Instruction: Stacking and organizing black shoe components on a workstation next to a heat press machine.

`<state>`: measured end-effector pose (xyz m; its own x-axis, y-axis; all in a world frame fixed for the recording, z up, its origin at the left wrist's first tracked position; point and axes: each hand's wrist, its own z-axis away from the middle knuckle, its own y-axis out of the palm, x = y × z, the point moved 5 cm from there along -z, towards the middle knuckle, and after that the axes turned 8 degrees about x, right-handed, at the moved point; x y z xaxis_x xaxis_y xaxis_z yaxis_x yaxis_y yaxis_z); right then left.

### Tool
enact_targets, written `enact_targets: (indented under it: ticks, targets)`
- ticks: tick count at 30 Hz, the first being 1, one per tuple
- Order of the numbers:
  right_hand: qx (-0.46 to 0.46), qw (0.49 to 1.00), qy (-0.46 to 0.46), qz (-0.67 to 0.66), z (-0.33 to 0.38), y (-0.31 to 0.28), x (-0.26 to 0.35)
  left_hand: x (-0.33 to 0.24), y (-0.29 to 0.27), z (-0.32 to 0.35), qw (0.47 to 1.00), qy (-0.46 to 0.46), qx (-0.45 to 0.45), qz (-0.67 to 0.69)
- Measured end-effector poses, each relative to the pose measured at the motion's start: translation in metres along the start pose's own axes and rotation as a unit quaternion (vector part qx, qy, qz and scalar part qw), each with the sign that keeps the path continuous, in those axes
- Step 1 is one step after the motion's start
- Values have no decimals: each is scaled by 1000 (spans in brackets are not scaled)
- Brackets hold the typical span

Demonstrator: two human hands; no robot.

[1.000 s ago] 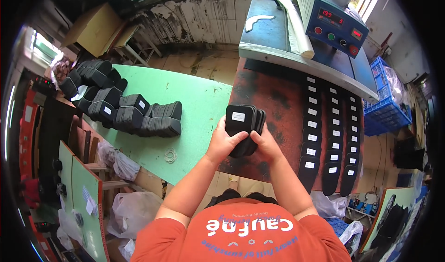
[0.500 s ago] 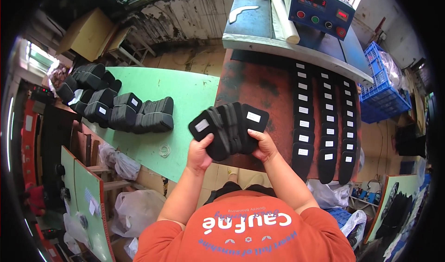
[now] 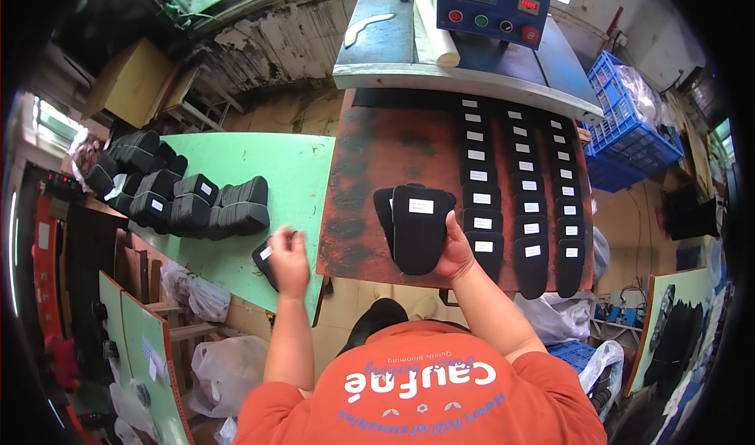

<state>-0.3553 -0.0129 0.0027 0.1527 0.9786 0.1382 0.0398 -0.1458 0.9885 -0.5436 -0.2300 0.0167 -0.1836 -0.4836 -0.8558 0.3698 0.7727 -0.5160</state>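
Observation:
My right hand (image 3: pixel 454 250) grips a small stack of black rounded pads (image 3: pixel 419 232), held upright above the reddish-brown board. A white label marks the front pad near its top; the thumb lies along the stack's right edge. At the front right of the green table, my left hand (image 3: pixel 288 262) is over another labelled black pad (image 3: pixel 265 265). Motion smears its fingers, and the hand covers part of that pad. Overlapping labelled pads form three columns (image 3: pixel 530 228) to the right of the held stack.
Bundles of dark pads (image 3: pixel 236 206) stand at the left of the green table (image 3: pixel 295 158). Behind the brown board (image 3: pixel 362 209) is a metal-edged machine bed (image 3: pixel 472 77) with a blue control box (image 3: pixel 491 8). A blue crate (image 3: pixel 629 130) stands at far right.
Both hands held a fanned stack together half a second ago. Now they are apart: the right has moved over the brown board with pads, the left down and left to the green table. The view has shifted.

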Motion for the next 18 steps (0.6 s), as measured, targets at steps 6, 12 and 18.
enact_targets:
  ticks: [6,12,18]
  targets:
    - [58,998,21,-22,13,5,-12,-139,119,41,933,317,163,43]
    - [-52,995,-35,72,13,-20,13,-133,153,23,954,256,156,11]
    - [-142,980,-123,67,4,-26,31,-106,182,-19,925,17,315,214]
